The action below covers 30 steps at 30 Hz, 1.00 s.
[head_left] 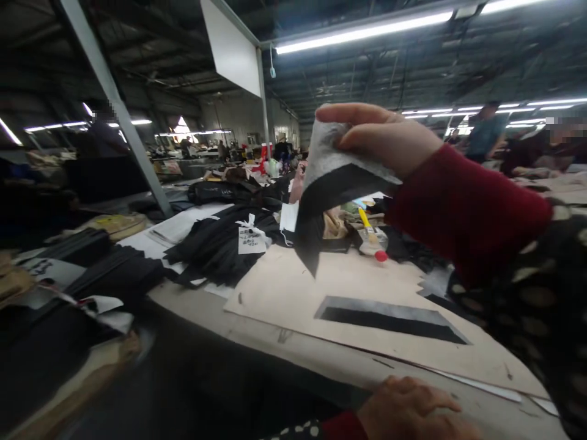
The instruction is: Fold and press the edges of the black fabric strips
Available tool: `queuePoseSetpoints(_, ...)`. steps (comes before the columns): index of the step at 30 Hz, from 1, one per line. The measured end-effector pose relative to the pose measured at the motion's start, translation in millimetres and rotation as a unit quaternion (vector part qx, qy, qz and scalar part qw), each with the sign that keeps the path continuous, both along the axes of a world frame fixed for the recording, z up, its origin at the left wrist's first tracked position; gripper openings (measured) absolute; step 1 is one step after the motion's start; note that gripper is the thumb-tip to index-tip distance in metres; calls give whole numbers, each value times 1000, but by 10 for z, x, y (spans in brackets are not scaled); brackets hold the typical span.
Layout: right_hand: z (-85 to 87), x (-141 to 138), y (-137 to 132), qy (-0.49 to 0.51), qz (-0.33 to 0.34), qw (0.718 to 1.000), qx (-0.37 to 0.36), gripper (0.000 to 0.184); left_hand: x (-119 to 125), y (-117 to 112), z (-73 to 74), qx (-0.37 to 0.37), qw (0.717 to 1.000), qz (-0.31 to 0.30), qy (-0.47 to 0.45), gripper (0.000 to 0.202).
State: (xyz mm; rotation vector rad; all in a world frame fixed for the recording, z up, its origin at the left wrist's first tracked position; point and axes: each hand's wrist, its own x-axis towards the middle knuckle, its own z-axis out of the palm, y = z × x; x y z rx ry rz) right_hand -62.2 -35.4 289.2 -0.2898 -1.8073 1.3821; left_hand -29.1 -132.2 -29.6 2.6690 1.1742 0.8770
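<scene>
Your right hand [380, 137] is raised above the surface [330, 360], fingers pinched shut on a grey-and-black fabric piece [330, 177] that hangs down from it. Your left hand [413, 409] lies open and flat at the near edge, holding nothing. Between them a black strip [389, 318] lies on a board [284, 287]; a brush [371, 238] rests toward the far edge.
</scene>
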Motion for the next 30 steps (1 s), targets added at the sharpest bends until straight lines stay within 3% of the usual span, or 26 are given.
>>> queuePoseSetpoints(3,-71,-319,106,41,-22,999,26,47,-240,-90,20,-20,999,28,1,34)
queuePoseSetpoints(5,-285,-483,243,52,-39,998,4,45,-380,-149,41,-24,999,42,-10,32)
queuePoseSetpoints(7,-666,-617,391,18,-86,996,-23,42,-506,-217,78,-22,999,40,-23,31)
queuePoseSetpoints(9,-1164,-711,513,-96,-111,988,-51,38,-629,-288,145,-29,998,33,-33,32)
queuePoseSetpoints(12,-1896,-760,634,-283,-86,948,-120,33,-854,-367,316,-46,997,48,-46,32)
queuePoseSetpoints(15,-2325,-735,734,-379,-55,906,-178,33,-1177,-362,547,-56,994,95,-20,31)
queuePoseSetpoints(17,-2406,-713,803,-385,-46,901,-192,35,-1436,-296,701,-57,986,156,14,30)
queuePoseSetpoints(21,-2302,-698,911,-368,-39,908,-196,39,-1887,-33,885,-49,954,268,122,25)
queuePoseSetpoints(25,-2179,-682,954,-351,-64,917,-180,39,-2044,252,850,-78,920,282,260,16)
queuePoseSetpoints(30,-2089,-565,945,-350,-90,922,-142,33,-2011,405,754,-104,900,280,317,18)
